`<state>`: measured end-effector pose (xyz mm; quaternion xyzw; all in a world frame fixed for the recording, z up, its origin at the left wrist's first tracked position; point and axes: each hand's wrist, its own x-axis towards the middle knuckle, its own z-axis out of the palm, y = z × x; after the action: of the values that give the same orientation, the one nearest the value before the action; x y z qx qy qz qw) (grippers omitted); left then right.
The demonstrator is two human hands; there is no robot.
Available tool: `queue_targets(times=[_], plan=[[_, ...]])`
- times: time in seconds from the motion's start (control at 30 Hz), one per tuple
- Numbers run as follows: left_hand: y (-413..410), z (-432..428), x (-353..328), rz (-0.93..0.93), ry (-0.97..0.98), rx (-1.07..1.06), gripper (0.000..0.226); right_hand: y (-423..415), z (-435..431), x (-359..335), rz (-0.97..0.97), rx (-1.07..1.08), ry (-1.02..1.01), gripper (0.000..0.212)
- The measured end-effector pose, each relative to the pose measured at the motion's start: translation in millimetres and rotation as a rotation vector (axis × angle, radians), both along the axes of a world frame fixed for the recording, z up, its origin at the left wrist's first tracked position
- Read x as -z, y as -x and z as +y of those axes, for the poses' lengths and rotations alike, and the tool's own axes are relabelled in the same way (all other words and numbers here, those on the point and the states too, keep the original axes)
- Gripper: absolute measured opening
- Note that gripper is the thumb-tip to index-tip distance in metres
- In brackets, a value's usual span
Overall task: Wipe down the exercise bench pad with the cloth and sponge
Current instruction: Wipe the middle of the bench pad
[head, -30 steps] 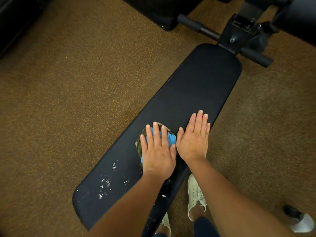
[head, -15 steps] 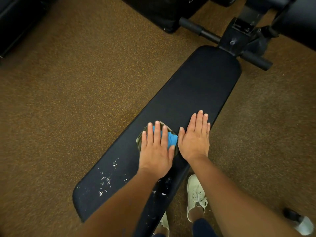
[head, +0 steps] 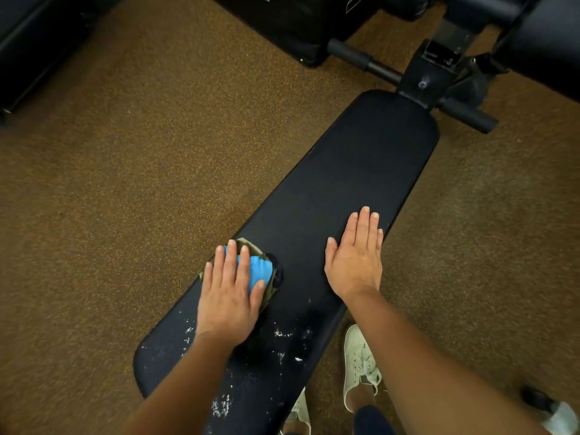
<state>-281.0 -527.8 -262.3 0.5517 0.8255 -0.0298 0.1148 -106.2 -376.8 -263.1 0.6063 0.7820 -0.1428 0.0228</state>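
A long black bench pad (head: 351, 171) runs diagonally from lower left to upper right. My left hand (head: 229, 296) lies flat on a blue sponge (head: 260, 270) wrapped in an olive cloth (head: 248, 244), pressing them onto the pad near its left edge. My right hand (head: 356, 262) rests flat and empty on the pad near its right edge, fingers together and apart from the sponge. White foam specks (head: 282, 334) dot the near end of the pad.
Brown speckled carpet (head: 131, 183) surrounds the bench. The bench's black frame with padded rollers (head: 430, 76) is at the far end. Black equipment (head: 282, 23) stands at the top and top left. My pale shoes (head: 359, 365) are right of the bench.
My left hand has slid the sponge and cloth to the left across the pad, away from my right hand. The right hand has stayed flat on the pad.
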Motion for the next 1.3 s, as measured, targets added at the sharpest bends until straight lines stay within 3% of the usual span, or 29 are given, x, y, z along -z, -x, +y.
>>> queue_targets(times=[0.1,0.3,0.37,0.5,0.57,0.63,0.73,0.8,1.03,1.1,1.3], plan=[[16,-3,0,-0.001,-0.002,0.039,0.066,0,0,2,-0.003,-0.007,-0.001,0.068],[-41,40,3,-0.071,-0.022,-0.596,0.067,1,-2,6,-0.009,0.009,-0.017,0.068],[-54,50,2,-0.049,-0.025,-0.523,0.067,1,-2,7,-0.006,0.006,-0.027,0.068],[-43,43,2,-0.016,0.010,0.103,0.065,2,-2,8,0.000,0.009,-0.044,0.068],[-16,44,2,-0.024,-0.016,0.311,0.065,1,-1,7,-0.001,0.006,-0.046,0.068],[-2,47,6,-0.003,-0.031,0.282,0.066,1,-1,8,-0.001,0.005,-0.050,0.069],[-25,60,5,0.001,-0.045,-0.136,0.067,1,-1,9,-0.010,0.014,-0.042,0.069],[-52,71,2,-0.023,-0.039,-0.244,0.067,1,-1,8,-0.007,0.015,-0.037,0.068],[-36,68,-2,-0.055,-0.013,0.332,0.062,-1,1,4,0.011,-0.001,-0.022,0.068],[-24,66,0,-0.044,-0.026,0.327,0.059,-2,2,4,0.009,-0.004,-0.017,0.068],[-26,60,-4,-0.117,-0.060,0.039,0.059,0,3,0,0.053,0.025,0.004,0.064]])
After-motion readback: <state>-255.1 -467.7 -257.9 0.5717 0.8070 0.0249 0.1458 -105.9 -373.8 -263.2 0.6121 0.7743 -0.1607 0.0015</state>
